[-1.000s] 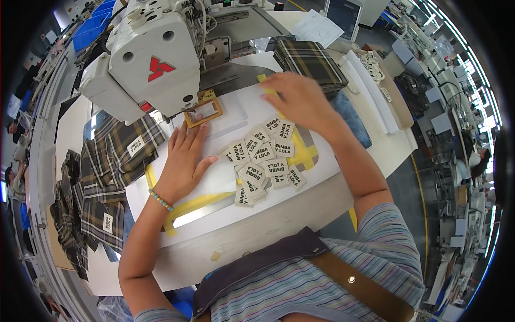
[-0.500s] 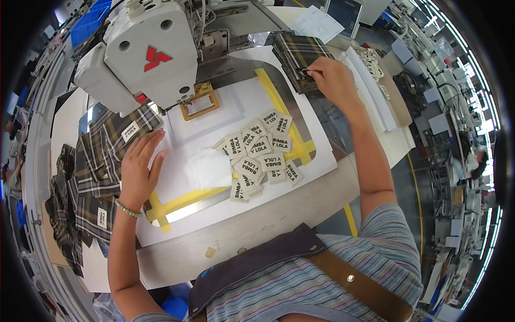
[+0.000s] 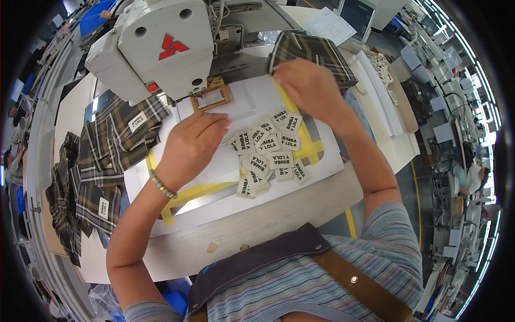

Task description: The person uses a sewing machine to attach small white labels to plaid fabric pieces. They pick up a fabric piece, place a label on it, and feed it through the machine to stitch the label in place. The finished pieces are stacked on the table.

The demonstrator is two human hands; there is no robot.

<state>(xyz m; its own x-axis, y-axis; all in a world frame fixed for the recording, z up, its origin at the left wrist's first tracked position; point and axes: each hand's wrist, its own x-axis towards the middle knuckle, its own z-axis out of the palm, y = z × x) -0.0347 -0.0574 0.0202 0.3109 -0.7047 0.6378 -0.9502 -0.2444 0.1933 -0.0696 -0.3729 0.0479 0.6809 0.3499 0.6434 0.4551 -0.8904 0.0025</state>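
My right hand, slightly blurred, has its fingers closed at the near left edge of a folded plaid fabric stack, apparently gripping the fabric. My left hand hovers over white paper framed by yellow tape, fingers curved and slightly apart, with nothing visible in them. Beside it lies a loose pile of several cream printed labels. Behind my left hand is a tan rectangular clamp frame under the white sewing machine head. Plaid pieces with labels attached lie at the left.
A screen device and papers sit at the back. White strips and small parts lie along the right side. A blue bin is at upper left. Other workstations and people appear beyond the table.
My left hand has lifted from the left and swung rightward over the paper. My right hand reached to the plaid stack and has shifted back leftward, with the top fabric seemingly moving along.
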